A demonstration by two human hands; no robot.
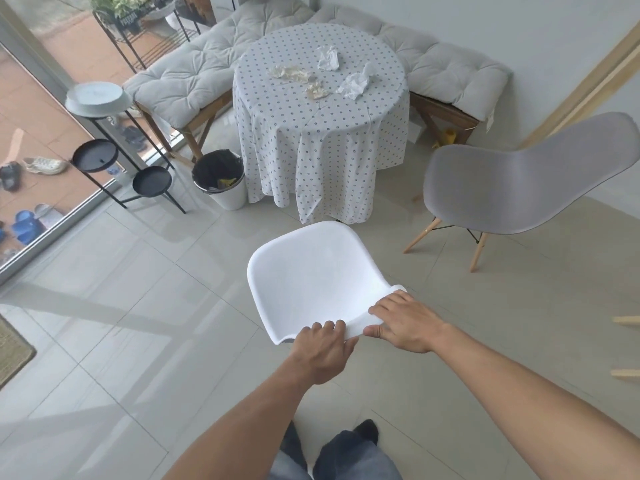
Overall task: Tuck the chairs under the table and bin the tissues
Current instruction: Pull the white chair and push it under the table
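Note:
A white plastic chair (311, 275) stands on the tiled floor just in front of me, its seat facing the round table (322, 133) draped in a dotted cloth. My left hand (323, 351) and my right hand (403, 323) both grip the top edge of its backrest. A grey chair (512, 188) with wooden legs stands to the right of the table, turned away from it. Several crumpled tissues (329, 58) lie on the tabletop, some white, some stained. A white bin (221, 180) with a black liner stands by the table's left side.
Cushioned benches (180, 81) wrap the corner behind the table. A black plant stand (121, 161) with round trays stands left by the glass door. Wooden legs of another piece of furniture (627, 320) poke in at the right edge. A mat (10, 351) lies at far left.

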